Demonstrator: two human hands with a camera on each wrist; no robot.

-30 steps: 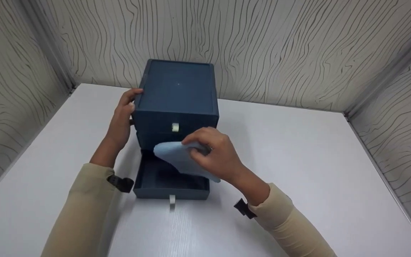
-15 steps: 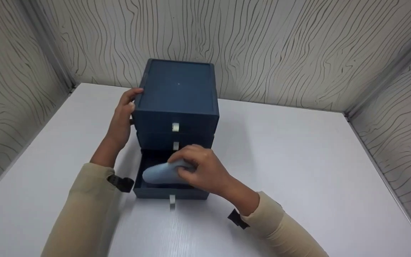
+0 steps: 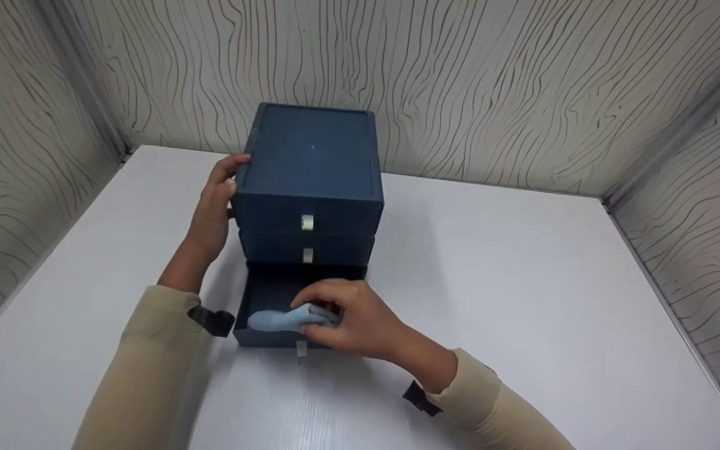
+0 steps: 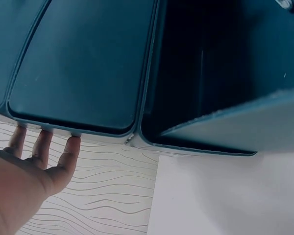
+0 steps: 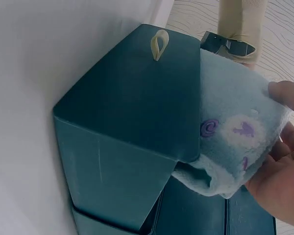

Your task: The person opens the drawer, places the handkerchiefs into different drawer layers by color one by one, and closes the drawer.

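Observation:
A dark blue drawer unit (image 3: 313,153) stands on the white table, with its bottom drawer (image 3: 266,339) pulled out. My right hand (image 3: 360,322) pinches a folded light blue towel (image 3: 272,321), low over the front part of that drawer. In the right wrist view the towel (image 5: 230,93) shows purple embroidery and partly drops behind the drawer front (image 5: 127,88). My left hand (image 3: 209,209) rests on the unit's left side, near the top. The left wrist view shows its fingertips (image 4: 72,144) touching the side wall, fingers extended.
The two upper drawers, with small pale pull tabs (image 3: 307,222), are closed. White table surface (image 3: 522,281) spreads to both sides of the unit. Wood-grain patterned panels (image 3: 460,87) stand behind and on each side.
My right hand has brought the towel down and left from in front of the unit to inside the open drawer's outline. The left hand has stayed in place.

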